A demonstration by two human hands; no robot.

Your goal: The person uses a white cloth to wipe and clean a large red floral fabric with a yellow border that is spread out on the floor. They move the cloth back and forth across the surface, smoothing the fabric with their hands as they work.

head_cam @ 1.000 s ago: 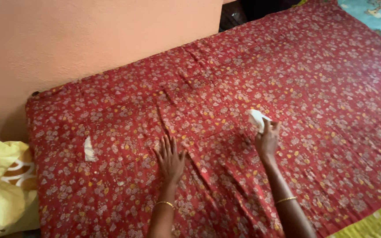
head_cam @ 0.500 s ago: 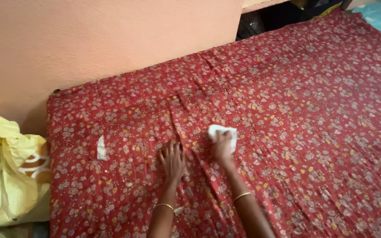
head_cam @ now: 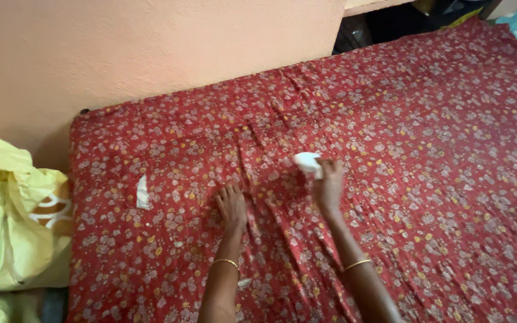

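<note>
A red bedsheet (head_cam: 426,149) with a small flower print covers a mattress. My left hand (head_cam: 231,206) lies flat on the sheet, fingers together, beside a crease. My right hand (head_cam: 328,184) holds a small white crumpled cloth (head_cam: 307,161) against the sheet, just right of the left hand. A thin gold bangle sits on each wrist. A white scrap (head_cam: 142,192) lies on the sheet to the left of my left hand.
An orange wall (head_cam: 151,54) runs along the bed's far side. A yellow plastic bag (head_cam: 13,221) sits at the left end of the mattress. A dark gap (head_cam: 390,18) opens past the wall's corner.
My right hand carried the white cloth left from the middle of the sheet to near my left hand, then shifted slightly right. The left hand stayed pressed on the sheet, fingers now closer together.
</note>
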